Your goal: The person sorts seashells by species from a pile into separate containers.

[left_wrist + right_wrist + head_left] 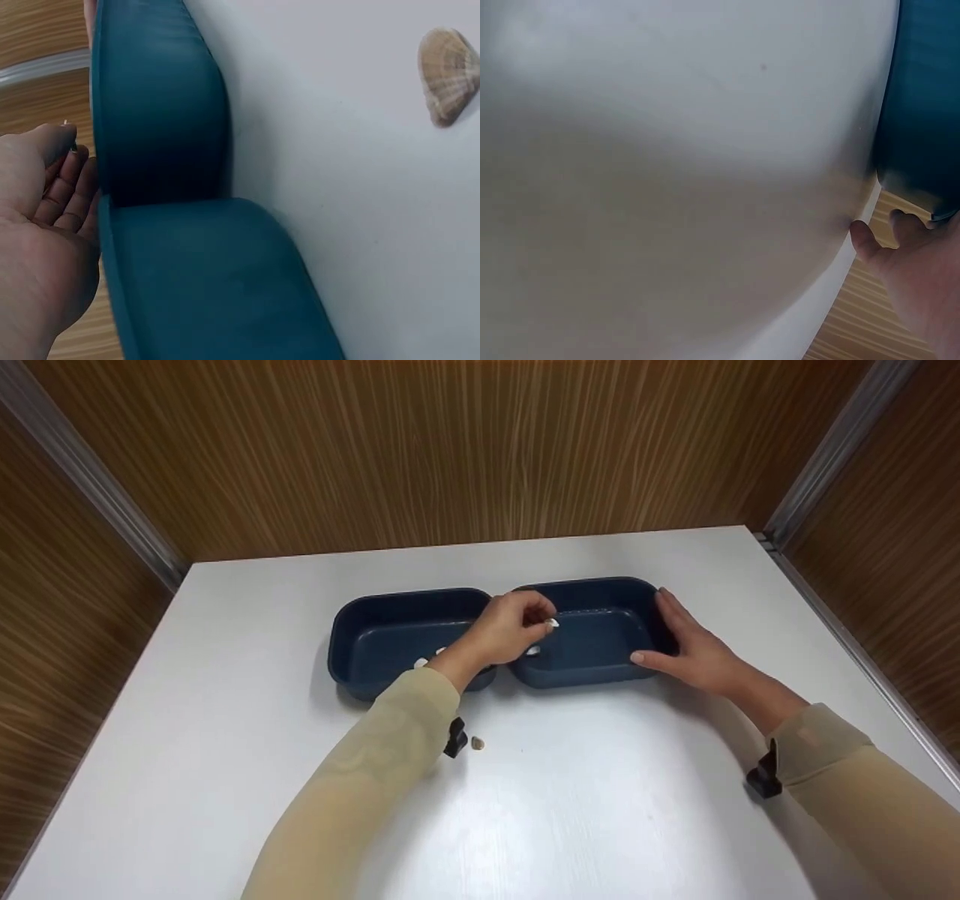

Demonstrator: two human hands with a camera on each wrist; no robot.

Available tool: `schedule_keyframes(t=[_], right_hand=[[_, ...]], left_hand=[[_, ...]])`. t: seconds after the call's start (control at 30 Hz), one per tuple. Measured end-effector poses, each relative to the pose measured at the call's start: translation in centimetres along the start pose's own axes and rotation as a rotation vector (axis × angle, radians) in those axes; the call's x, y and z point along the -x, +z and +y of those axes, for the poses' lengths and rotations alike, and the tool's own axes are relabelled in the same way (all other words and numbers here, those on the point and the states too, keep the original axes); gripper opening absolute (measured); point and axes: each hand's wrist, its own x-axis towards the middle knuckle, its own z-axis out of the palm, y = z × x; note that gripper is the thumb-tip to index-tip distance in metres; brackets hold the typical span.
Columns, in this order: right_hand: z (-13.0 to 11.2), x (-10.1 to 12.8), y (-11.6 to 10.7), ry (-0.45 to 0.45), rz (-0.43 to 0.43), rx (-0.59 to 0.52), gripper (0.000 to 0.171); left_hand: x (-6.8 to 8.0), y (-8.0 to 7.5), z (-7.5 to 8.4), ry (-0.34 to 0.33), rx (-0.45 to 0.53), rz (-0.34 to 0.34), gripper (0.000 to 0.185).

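My left hand [504, 628] is over the left end of the right blue container [592, 675], pinching a small white seashell [553, 622] between thumb and fingertips. In the left wrist view only a thin edge of that shell [73, 146] shows at the fingertips. Another pale shell [533, 650] lies inside this container, below the hand. My right hand [694, 652] spans the container's right end, fingers straight along the far corner and thumb at the front rim. The left blue container [356, 679] holds white shells [421, 663], partly hidden by my left wrist.
A brown ribbed shell [478, 743] lies on the white table [570, 795] in front of the containers, near my left sleeve. The two containers stand end to end. Wood-grain panels [465, 457] rise behind the table and at both sides.
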Motion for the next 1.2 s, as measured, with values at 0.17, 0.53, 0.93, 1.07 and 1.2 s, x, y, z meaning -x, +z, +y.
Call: schedule_keyframes(t=[0.17, 0.53, 0.93, 1.07, 1.2], right_hand=[[0.0, 0.1, 0.0, -0.001, 0.0, -0.002, 0.113], [0.2, 0.2, -0.1, 0.0, -0.005, -0.004, 0.113], [0.5, -0.1, 0.0, -0.009, -0.006, 0.007, 0.112], [0.5, -0.1, -0.1, -0.008, -0.006, 0.002, 0.113], [0.7, -0.1, -0.1, -0.002, -0.006, 0.005, 0.113]], left_hand=[[-0.1, 0.3, -0.3, 0.004, 0.003, 0.007, 0.023], [-0.3, 0.8, -0.1, 0.006, -0.042, -0.012, 0.027], [-0.1, 0.6, 0.2, 0.002, -0.09, -0.017, 0.033], [0.2, 0.0, 0.9, -0.006, -0.069, -0.014, 0.033], [0.7, -1.0, 2.0, 0.006, -0.054, -0.02, 0.034]])
